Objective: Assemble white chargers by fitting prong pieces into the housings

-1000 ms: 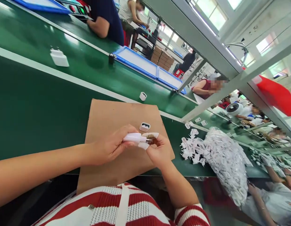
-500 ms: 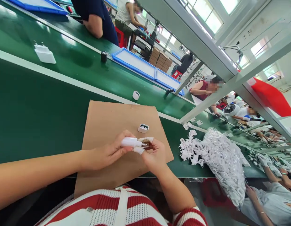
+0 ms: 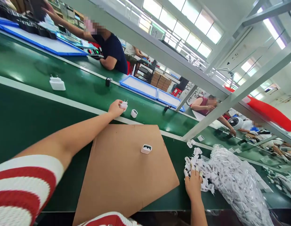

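A long factory hall under bright skylights, with a green conveyor belt (image 3: 30,116) running past the table edge and other people seated along its far side.

The left hand (image 3: 116,108) reaches out over the belt with its fingers closed on a small white plug adapter (image 3: 124,104), held just above the pale strip at the belt's near edge, prongs up. I'd judge it a light, hard plastic piece, smooth and a bit slick; the boxy body is the place to pinch it, not the thin prongs, which look easier to bend. The right hand (image 3: 193,185) rests spread on the near edge of a heap of white plastic parts (image 3: 220,175) spilling from a clear bag; its fingertips wear pale covers, and I cannot tell whether it has closed on anything.

Counting outward: one adapter in hand; one small white shell (image 3: 134,113) on the belt just beside it; one open shell (image 3: 146,148) on the brown cardboard sheet (image 3: 122,175); one larger white charger (image 3: 57,83) farther up the belt, well apart; one small black piece (image 3: 108,82) at the far rail. Three loose white bits lie near the heap's top. The heap itself is too many to count. Two blue trays (image 3: 145,88) sit side by side beyond.
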### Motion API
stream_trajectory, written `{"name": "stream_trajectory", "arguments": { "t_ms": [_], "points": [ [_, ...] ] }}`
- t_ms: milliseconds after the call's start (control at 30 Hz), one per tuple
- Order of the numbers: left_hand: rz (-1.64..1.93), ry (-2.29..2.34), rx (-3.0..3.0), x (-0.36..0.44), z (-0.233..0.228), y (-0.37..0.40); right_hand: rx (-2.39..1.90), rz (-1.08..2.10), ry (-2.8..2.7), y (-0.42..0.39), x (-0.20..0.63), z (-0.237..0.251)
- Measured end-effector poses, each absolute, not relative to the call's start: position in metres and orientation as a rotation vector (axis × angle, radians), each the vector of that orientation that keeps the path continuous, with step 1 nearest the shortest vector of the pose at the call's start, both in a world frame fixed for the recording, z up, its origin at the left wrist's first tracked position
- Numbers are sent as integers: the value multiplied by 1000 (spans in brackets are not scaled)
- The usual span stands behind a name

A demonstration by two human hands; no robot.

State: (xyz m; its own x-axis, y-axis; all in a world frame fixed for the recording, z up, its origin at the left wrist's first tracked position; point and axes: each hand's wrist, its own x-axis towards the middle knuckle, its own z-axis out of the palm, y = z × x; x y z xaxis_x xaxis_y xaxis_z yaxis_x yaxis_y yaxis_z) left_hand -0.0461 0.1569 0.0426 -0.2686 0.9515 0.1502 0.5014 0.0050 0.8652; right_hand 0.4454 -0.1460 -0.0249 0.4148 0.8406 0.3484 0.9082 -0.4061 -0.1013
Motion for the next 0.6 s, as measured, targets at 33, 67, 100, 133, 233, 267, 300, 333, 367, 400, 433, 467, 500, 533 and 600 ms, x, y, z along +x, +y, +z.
{"name": "stream_trajectory", "arguments": {
  "t_ms": [33, 67, 100, 133, 233, 267, 300, 333, 367, 400, 433, 467, 500, 533, 600],
  "points": [
    [1197, 1811, 1512, -47, 42, 164, -2363, -391, -1517, -141, 451, -26],
    [1192, 1822, 1536, -48, 42, 169, -2325, -421, -1511, -136, 455, -26],
    [1195, 1836, 1559, -47, 42, 170, -2288, -442, -1508, -132, 459, -25],
    [1210, 1856, 1578, -46, 41, 170, -2259, -458, -1507, -129, 462, -22],
    [1271, 1896, 1743, -41, 37, 165, -2230, -476, -1521, -125, 468, -14],
    [1225, 1873, 1921, -39, 36, 163, -2240, -475, -1515, -125, 468, -11],
    [1119, 1816, 2141, -38, 34, 162, -2253, -469, -1501, -125, 467, -9],
    [966, 1733, 2354, -37, 33, 161, -2263, -456, -1480, -126, 465, -7],
    [798, 1649, 2521, -38, 33, 162, -2271, -434, -1458, -127, 462, -5],
    [654, 1588, 2616, -38, 34, 163, -2280, -400, -1435, -127, 459, -2],
    [564, 1565, 2640, -39, 35, 164, -2290, -357, -1409, -128, 456, 0],
    [522, 1573, 2631, -40, 38, 166, -2303, -312, -1378, -129, 453, 3],
    [514, 1597, 2613, -40, 41, 167, -2316, -276, -1336, -129, 450, 6],
    [512, 1623, 2602, -40, 45, 166, -2326, -257, -1282, -129, 448, 9],
    [536, 1647, 2596, -38, 56, 161, -2299, -251, -1163, -128, 441, 18]
  ]
}}
